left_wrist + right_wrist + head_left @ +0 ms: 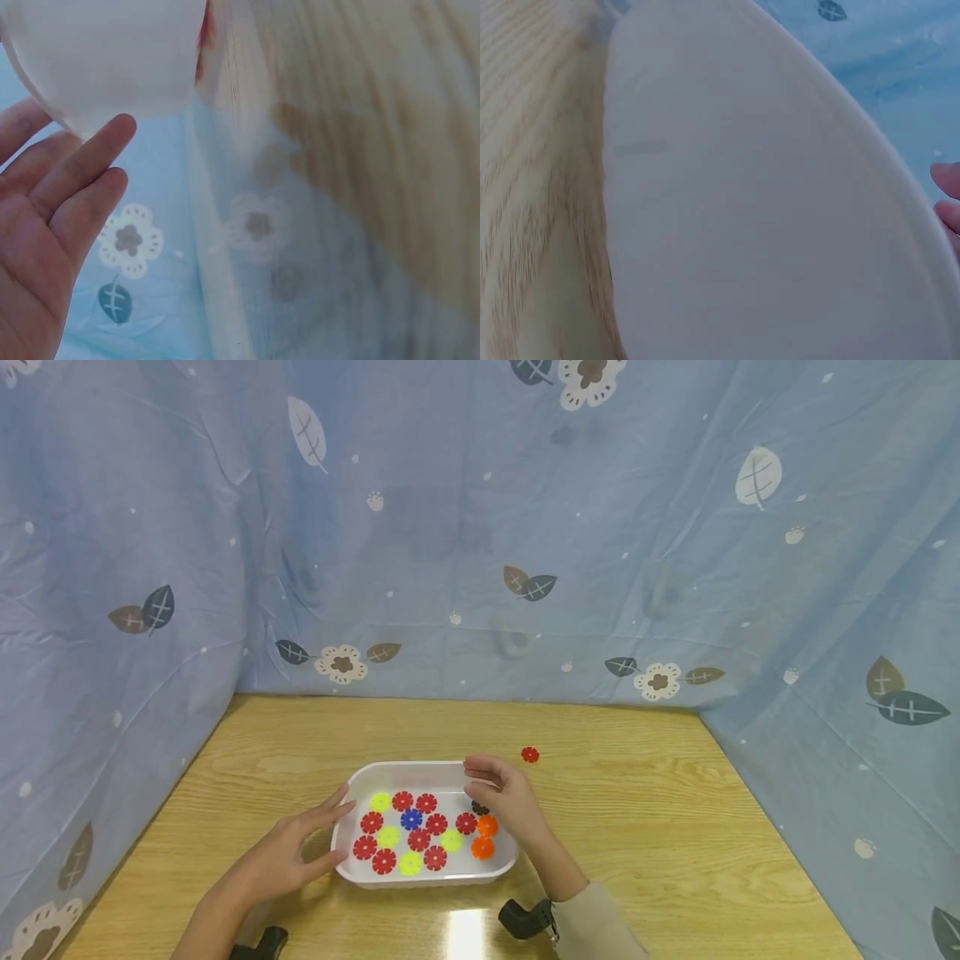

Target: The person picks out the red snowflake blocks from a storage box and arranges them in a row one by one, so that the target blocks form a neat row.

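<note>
One wooden table carries everything, walled on three sides by blue patterned cloth. Near the table's front edge, roughly centred, sits the white tray, a shallow rounded rectangle whose long axis runs parallel to that front edge, opening upward. It appears to be thin, smooth plastic: judged light, fairly stiff, somewhat slippery, and best taken at the two short ends under the rim. The left hand lies against the tray's left end with fingers straight and slightly spread, tips touching the wall; the left wrist view confirms extended fingers at the white rim. The right hand hovers over the tray's right rear corner, fingers curled inward; whether it pinches anything cannot be determined. Inside the tray lie flat snowflake discs in red, yellow, orange and blue, judged rigid, very light and easily scattered if tilted. A single red disc lies on the table behind the tray's right rear corner, apart from it.
</note>
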Demonstrator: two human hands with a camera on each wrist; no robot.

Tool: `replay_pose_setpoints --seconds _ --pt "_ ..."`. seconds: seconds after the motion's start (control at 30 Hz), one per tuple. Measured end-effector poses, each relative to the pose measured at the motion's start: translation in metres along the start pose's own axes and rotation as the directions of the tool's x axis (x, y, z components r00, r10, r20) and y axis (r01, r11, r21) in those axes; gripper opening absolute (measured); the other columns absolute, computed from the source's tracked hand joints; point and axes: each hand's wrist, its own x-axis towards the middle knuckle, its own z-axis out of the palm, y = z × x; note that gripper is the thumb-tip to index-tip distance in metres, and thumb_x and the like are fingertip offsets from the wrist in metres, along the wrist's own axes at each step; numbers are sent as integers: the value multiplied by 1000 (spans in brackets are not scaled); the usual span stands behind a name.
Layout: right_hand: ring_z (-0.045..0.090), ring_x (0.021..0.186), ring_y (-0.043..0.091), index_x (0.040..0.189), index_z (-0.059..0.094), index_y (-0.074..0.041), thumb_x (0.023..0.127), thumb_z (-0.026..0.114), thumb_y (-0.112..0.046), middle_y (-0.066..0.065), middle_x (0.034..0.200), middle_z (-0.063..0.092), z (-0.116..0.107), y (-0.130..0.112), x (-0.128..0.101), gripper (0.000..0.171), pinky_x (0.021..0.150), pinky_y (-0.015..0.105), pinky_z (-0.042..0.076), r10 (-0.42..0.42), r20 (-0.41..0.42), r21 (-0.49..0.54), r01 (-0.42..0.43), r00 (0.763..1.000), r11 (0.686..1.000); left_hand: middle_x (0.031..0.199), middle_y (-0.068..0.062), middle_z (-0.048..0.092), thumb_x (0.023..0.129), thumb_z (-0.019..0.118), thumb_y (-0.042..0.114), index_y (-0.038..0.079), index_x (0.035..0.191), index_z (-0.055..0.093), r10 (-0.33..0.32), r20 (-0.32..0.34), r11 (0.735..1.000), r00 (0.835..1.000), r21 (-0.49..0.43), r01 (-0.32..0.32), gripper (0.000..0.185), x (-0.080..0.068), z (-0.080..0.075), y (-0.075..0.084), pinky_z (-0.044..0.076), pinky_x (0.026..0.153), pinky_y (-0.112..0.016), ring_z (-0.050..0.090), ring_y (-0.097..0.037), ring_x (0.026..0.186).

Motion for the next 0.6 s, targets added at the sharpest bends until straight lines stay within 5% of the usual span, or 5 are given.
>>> replay_pose_setpoints --seconds 0.37,0.6 --pt "53 108 35 117 54 3 81 63 -3 22 116 55 16 18 3 38 85 26 50 25 18 -90 -23 1000 996 144 -1 33 80 63 41 17 130 49 -13 3 1000 1000 2 13 56 0 0 1 41 94 -48 41 -23 124" --pt "59 97 27 111 57 3 79 62 1 15 107 60 18 21 5 33 81 29 52 22 1 -269 -21 1000 963 144 -2 34 81 61 43 16 130 48 -39 11 999 999 20 39 58 2 0 2 40 94 -49 42 -28 124"
